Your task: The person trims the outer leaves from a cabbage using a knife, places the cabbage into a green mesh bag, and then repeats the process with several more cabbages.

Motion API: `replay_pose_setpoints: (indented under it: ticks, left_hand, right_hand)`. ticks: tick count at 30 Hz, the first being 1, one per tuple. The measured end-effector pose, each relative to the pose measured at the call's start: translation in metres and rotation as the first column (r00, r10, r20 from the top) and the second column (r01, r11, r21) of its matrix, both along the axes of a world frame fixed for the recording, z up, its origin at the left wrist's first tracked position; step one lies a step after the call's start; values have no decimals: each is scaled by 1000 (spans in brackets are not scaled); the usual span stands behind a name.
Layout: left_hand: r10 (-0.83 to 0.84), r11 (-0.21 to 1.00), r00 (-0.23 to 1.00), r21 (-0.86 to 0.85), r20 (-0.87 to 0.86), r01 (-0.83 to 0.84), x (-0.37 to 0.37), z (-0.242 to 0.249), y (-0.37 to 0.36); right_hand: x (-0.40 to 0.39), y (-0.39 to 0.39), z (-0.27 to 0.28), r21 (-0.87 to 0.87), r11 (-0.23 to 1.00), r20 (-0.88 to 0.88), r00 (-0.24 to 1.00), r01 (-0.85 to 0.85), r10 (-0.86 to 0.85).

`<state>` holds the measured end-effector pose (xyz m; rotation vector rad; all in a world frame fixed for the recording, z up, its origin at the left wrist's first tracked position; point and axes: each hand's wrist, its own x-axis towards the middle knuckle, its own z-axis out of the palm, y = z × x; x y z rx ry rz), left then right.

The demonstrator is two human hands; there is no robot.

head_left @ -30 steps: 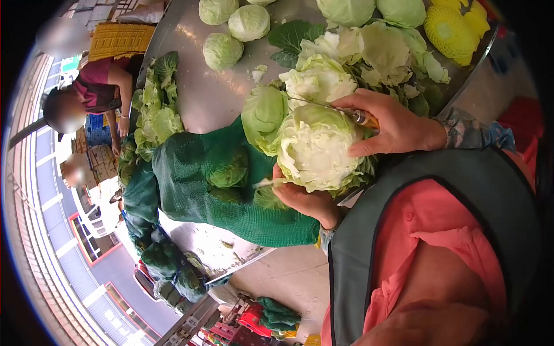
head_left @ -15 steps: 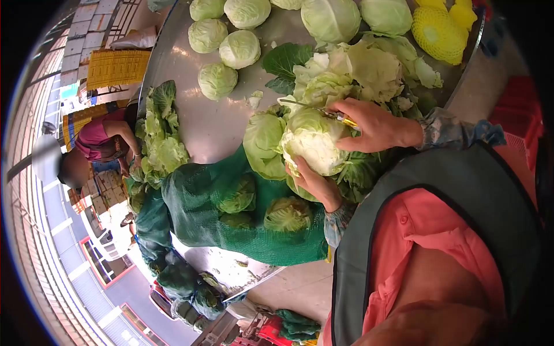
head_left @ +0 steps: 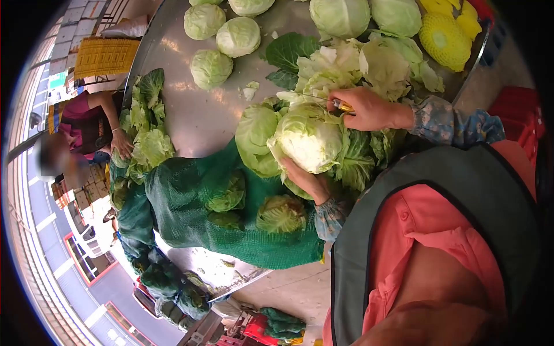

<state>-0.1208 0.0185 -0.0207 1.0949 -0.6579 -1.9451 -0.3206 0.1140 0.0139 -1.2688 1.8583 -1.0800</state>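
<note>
Cabbage head (head_left: 309,141), pale and partly stripped, sits at centre frame, raised just above the metal surface (head_left: 202,115). Left hand (head_left: 306,181) cups it from beneath, fingers wrapped on its lower side, so that the upper face is turned toward the blade. Right hand (head_left: 363,108) is closed around the orange handle of a knife (head_left: 323,101), whose thin blade lies across the top of the head. Loose outer leaves (head_left: 369,63) pile behind, upper centre. Trimmed heads (head_left: 210,68) lie apart in the upper left. Green net sack (head_left: 231,213), holding untrimmed cabbages, lies at the near edge below the hands. Another person (head_left: 86,124) handles leaves at far left.
</note>
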Motion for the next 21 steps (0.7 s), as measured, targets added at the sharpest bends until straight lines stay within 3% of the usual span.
replay_pose_setpoints:
  ticks: [5,8,12,14,17,20,21]
  left_hand:
    - [-54,997,997,-50,48,56,4,-4,-3]
    - [-25,999,986,-40,163,32,-1,10,5]
    - [35,967,906,-243,421,75,6,-11,12]
    - [65,975,900,-221,431,35,-8,15,19]
    - [34,964,941,-258,338,58,-7,13,16]
    - [-1,973,957,-220,291,68,-4,5,11]
    - [-25,987,970,-150,241,63,0,0,6]
  right_hand:
    - [8,-6,21,-31,997,-81,994,-72,70]
    - [11,-9,22,-41,998,-186,982,-51,42]
    - [9,-14,29,71,995,-160,984,-66,77]
    - [8,-15,26,76,994,-212,973,-74,88]
    - [0,-14,18,49,993,-204,973,-105,113]
    - [1,-11,8,-97,993,-305,952,-61,29]
    - [-1,-12,5,-50,998,-312,950,-40,22]
